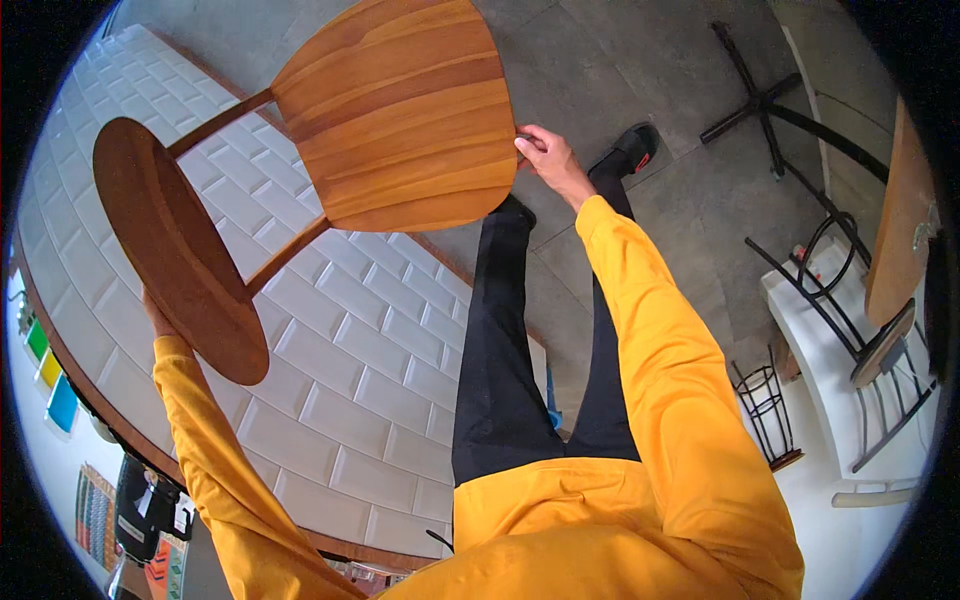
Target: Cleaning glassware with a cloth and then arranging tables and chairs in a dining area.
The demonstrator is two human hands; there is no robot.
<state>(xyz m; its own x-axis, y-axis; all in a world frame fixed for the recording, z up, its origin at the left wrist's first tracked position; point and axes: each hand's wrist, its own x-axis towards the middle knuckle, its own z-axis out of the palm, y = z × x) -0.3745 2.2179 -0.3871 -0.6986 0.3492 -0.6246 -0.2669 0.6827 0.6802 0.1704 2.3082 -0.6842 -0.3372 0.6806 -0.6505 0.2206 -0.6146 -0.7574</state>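
A wooden chair lies before me, its striped seat (405,127) at the top and its dark oval backrest (176,247) to the left, joined by two wooden posts. My right hand (551,157) grips the seat's right edge between thumb and fingers. At the backrest's lower left edge is my left hand (156,311), mostly hidden behind the wood; its fingers do not show, so its grip cannot be judged. The chair's legs are out of sight beneath the seat.
A white-tiled counter front (352,360) with a wooden top edge runs along my left. On the grey tile floor (675,202) to the right stands a black metal table base (761,97). Metal-framed stools (769,405) and a white surface (810,322) are farther right.
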